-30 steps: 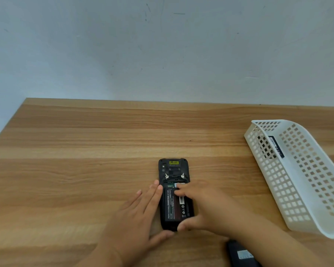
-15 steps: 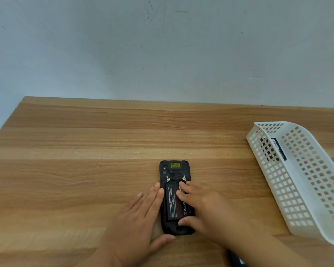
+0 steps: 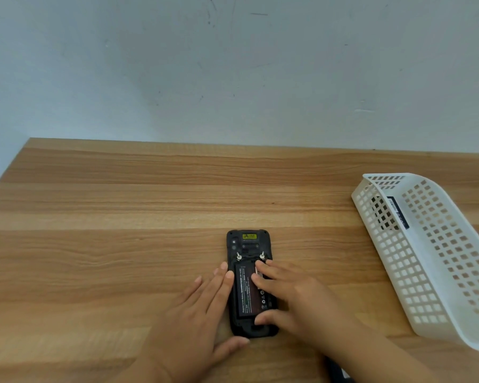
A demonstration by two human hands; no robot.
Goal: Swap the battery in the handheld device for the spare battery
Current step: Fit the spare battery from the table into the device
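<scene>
Battery (image 3: pixel 245 293) swapping is what I have on my feed, and I will go by size. Widest is the wooden table (image 3: pixel 122 205), which carries everything, with a pale wall (image 3: pixel 233 64) behind it. Well out to the right of my right hand (image 3: pixel 296 297) lies a white perforated basket (image 3: pixel 432 261), tilted, with a dark labelled item (image 3: pixel 396 214) showing through the holes of its near wall; I cannot tell what that item is.

My left hand (image 3: pixel 199 313) lies flat on the table, its fingers straight and close together, running along the left edge of the handheld device (image 3: pixel 249 283); its thumb is spread apart and reaches under the device's near end. My right hand comes in from the right with fingers loosely spread, fingertips resting on the upper right part of the battery and the thumb at the battery's near edge. Neither hand is closed around anything.

Between the two hands the black handheld device lies back side up, cover off, with the battery seated flat in its bay. Just past my right fingertips stand two small metal latches (image 3: pixel 262 255), and beyond them is a yellow sticker (image 3: pixel 249 236).
</scene>
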